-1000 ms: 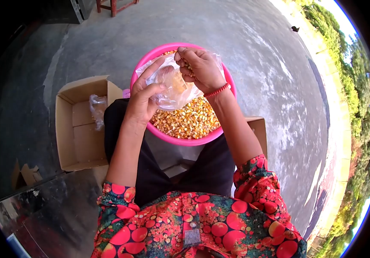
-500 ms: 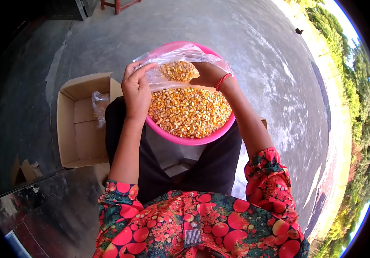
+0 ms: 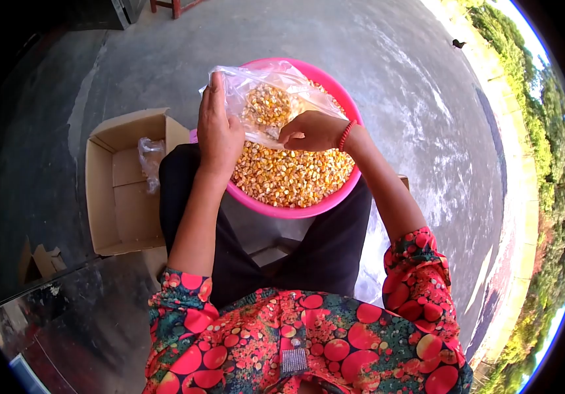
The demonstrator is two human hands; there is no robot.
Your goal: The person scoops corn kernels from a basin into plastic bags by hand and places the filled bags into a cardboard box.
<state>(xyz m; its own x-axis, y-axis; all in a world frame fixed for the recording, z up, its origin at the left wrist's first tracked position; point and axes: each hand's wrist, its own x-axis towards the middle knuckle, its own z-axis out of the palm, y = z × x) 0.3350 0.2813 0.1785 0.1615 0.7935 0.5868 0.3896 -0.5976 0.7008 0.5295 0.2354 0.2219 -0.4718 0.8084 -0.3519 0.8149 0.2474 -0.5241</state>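
I watch both hands over a pink bowl (image 3: 295, 212) that sits between the person's knees, well filled with loose yellow corn (image 3: 289, 177). A clear plastic bag (image 3: 243, 80) is above the far part of the bowl, with a clump of kernels (image 3: 267, 105) showing through its film. The left hand (image 3: 221, 134) is at the bag's left edge, fingers straight and close together, touching the film; I cannot tell whether it pinches it. The right hand (image 3: 315, 130), with a red bracelet (image 3: 346, 134) at its wrist, is at the bag's near right edge, fingers curled; I cannot tell from here whether any kernels are in it. Beside the left knee I see an open cardboard box (image 3: 128, 210) with another plastic bag (image 3: 151, 161) inside, against its right wall.
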